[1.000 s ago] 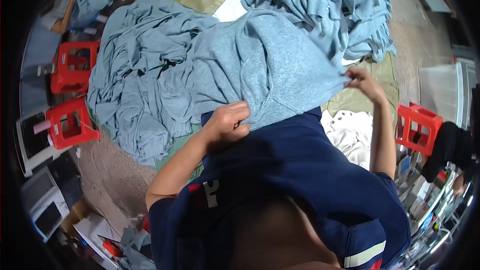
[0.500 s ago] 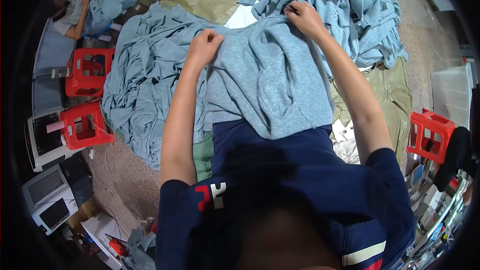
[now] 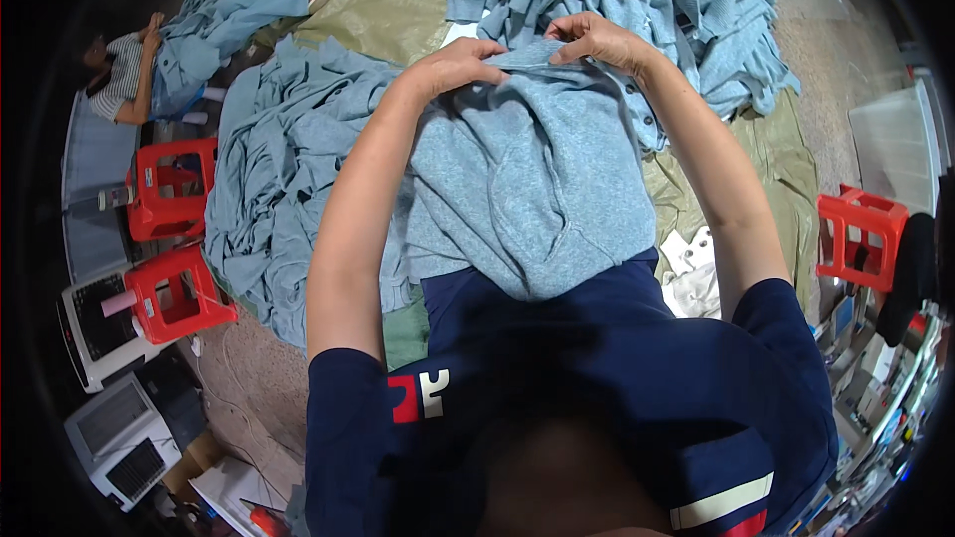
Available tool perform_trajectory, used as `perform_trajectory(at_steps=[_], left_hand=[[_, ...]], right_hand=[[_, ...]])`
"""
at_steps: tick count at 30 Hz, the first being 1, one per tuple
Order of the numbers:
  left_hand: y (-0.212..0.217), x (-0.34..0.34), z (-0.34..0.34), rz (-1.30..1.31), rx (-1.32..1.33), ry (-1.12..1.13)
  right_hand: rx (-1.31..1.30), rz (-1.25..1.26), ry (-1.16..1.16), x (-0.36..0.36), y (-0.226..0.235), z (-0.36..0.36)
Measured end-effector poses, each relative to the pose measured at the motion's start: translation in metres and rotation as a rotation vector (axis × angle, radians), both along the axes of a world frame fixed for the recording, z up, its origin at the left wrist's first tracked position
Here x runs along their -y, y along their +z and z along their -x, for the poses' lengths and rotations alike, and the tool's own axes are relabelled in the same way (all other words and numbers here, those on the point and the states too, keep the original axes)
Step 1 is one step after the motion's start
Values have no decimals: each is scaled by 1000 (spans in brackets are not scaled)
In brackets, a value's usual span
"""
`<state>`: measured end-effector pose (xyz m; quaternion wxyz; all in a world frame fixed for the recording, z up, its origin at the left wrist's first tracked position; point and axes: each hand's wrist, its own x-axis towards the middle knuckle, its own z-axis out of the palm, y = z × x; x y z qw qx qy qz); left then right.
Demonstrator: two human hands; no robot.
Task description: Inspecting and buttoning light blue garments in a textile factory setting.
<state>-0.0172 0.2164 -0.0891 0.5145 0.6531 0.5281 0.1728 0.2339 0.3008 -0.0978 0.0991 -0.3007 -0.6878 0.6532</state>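
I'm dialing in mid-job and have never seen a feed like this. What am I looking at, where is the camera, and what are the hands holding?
There is no machine here: a person works with bare hands. The single view comes from a fisheye camera on their head, looking down, so edges bend. The left hand and right hand both pinch the top edge of a light blue knit garment draped toward their lap. Around it lie piles of similar blue garments on an olive ground sheet. Red plastic stools stand to the left.
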Motion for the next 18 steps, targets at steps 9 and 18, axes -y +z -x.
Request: perform_trajectory(at_steps=[9,18], left_hand=[[143,111,21,-385,86,185],[105,193,-13,-341,-32,8]], right_hand=[[63,-138,97,81,27,-88],[-282,-637,49,122,38,-21]])
